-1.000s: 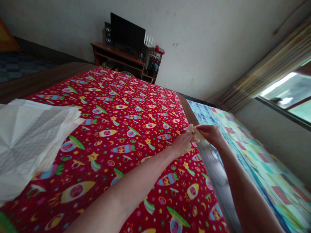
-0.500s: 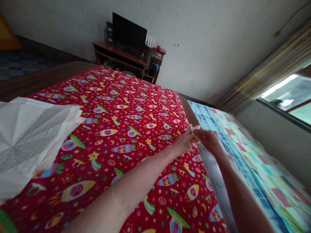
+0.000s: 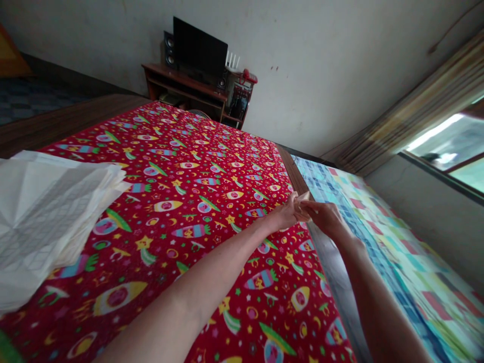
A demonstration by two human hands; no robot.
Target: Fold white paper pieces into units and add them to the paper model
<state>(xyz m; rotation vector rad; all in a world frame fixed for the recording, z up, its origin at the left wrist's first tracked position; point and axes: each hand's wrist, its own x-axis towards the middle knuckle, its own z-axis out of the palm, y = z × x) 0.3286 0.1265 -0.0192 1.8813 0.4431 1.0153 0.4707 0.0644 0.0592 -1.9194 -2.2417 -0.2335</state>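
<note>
A small piece of folded, cream-coloured paper (image 3: pixel 303 199) is held between my two hands, over the right edge of the red patterned cloth (image 3: pixel 212 201). My left hand (image 3: pixel 286 214) closes on its left side. From the right, my right hand (image 3: pixel 321 212) pinches the paper with bent fingers. Both hands partly cover the paper, so its full shape is hidden. Far to the left, a stack of creased white paper sheets (image 3: pixel 56 201) with grid lines lies on the cloth.
A wooden edge (image 3: pixel 293 169) borders the cloth, with a checkered blue and green bedspread (image 3: pixel 363 217) beyond it. At the back stands a desk (image 3: pixel 185 83) with a monitor (image 3: pixel 199 50), a speaker (image 3: pixel 169 49) and a red telephone (image 3: pixel 247 76). A curtain (image 3: pixel 381 133) hangs at right.
My left hand has turned slightly around the folded paper, and the paper's visible outline has shifted. My right hand stays nearly in place.
</note>
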